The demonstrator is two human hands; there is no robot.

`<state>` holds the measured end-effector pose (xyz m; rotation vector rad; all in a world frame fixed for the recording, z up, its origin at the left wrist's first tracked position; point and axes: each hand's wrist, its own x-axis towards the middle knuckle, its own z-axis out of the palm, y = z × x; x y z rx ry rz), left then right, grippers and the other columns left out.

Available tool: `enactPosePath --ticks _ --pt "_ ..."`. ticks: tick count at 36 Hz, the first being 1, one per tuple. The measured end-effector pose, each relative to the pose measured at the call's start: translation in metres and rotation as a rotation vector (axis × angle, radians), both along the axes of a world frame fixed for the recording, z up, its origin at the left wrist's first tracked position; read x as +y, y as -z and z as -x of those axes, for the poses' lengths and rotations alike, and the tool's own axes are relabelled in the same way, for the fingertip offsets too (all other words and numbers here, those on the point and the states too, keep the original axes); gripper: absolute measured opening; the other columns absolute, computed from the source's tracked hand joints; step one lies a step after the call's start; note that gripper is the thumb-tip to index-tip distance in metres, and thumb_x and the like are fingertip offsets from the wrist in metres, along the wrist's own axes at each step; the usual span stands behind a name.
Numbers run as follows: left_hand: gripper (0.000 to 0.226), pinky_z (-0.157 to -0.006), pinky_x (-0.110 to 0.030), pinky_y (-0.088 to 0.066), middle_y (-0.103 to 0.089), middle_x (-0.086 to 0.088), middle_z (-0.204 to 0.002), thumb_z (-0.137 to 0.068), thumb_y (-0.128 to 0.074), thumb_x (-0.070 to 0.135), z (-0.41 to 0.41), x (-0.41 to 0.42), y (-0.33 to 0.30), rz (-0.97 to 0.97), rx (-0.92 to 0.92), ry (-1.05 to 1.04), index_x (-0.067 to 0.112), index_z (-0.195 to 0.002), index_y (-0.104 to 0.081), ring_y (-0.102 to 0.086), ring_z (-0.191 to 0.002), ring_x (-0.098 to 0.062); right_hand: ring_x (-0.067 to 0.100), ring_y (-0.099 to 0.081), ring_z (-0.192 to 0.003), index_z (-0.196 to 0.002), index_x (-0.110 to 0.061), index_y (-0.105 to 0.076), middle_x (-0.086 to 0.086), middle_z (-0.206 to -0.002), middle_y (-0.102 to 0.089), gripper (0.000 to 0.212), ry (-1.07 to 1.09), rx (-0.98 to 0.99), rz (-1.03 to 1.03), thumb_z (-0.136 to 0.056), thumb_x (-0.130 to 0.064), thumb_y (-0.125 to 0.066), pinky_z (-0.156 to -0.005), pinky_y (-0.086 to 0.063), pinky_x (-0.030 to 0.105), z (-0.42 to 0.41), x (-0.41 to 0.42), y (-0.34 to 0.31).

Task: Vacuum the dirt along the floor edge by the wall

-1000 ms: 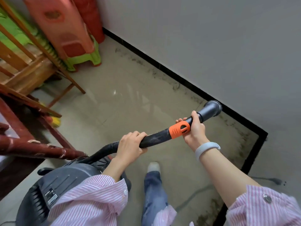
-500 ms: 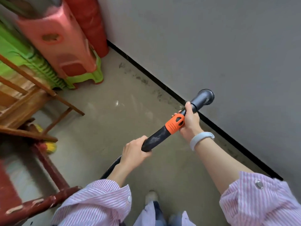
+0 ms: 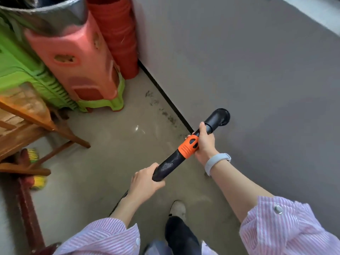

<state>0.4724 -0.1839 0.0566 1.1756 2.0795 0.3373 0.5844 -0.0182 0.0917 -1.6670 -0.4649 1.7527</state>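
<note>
**Both hands on the vacuum wand beside the wall**

Much is cut off or hidden. The black ribbed hose shows only as a short stretch behind the left forearm, and where it leads cannot be seen. The round mouth of the black plastic vacuum wand faces away, so its opening is out of sight, and whether the tip touches the grey wall or only hangs in front of it cannot be told. The stack of red plastic stools, the pink plastic stool on the green plastic stools, a shiny metal vessel and the wooden furniture are all cropped by the frame edges. Yellow-green objects under the furniture are too blurred to name.

The wand is dusty along its lower barrel, with an orange rubbery collar midway and a bent nozzle end. It is held above the beige floor, slanting up toward the wall. The left hand wraps its fingers around the wand's lower end; the right hand, wearing a pale wristband, grips just above the collar. Dark dirt specks lie along the floor beside the black skirting strip.
</note>
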Motion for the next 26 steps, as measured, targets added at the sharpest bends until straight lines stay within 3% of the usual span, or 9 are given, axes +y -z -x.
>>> enactPosePath --ticks 6,12,19,26 --pt "0.020 -0.066 -0.032 -0.040 -0.055 0.005 -0.072 -0.074 -0.062 0.030 0.027 0.048 0.003 -0.006 0.002 -0.103 0.028 -0.088 -0.048 -0.052 -0.075 -0.026 0.020 -0.059 -0.054 -0.116 -0.010 -0.043 0.008 -0.063 -0.057 0.036 -0.132 -0.055 0.015 -0.094 -0.038 -0.052 -0.060 -0.052 0.036 0.044 0.060 0.007" --pt "0.027 -0.065 -0.033 -0.038 -0.053 0.003 -0.072 -0.076 -0.063 0.032 0.072 0.100 0.002 -0.004 0.041 -0.164 0.029 -0.085 -0.038 -0.053 -0.075 -0.030 0.021 -0.059 -0.060 -0.107 -0.010 -0.044 0.004 -0.059 -0.057 0.032 -0.254 -0.074 -0.036 -0.094 -0.038 -0.052 -0.083 -0.054 0.047 0.109 0.109 0.008" --pt "0.025 -0.064 -0.032 -0.039 -0.057 0.002 -0.072 -0.076 -0.064 0.033 0.150 0.159 0.011 -0.027 0.034 -0.253 0.025 -0.086 -0.043 -0.051 -0.072 -0.029 0.020 -0.057 -0.054 -0.104 -0.009 -0.043 0.006 -0.066 -0.054 0.030 -0.324 -0.056 -0.078 -0.095 -0.035 -0.052 -0.062 -0.054 0.035 0.202 0.171 0.008" --pt "0.023 -0.062 -0.030 -0.040 -0.057 0.002 -0.070 -0.078 -0.062 0.036 0.243 0.218 0.032 -0.024 0.022 -0.273 0.023 -0.087 -0.044 -0.050 -0.067 -0.026 0.023 -0.057 -0.057 -0.078 -0.015 -0.043 0.011 -0.072 -0.054 0.026 -0.373 -0.066 -0.066 -0.095 -0.033 -0.051 -0.074 -0.054 0.041 0.302 0.234 0.032"
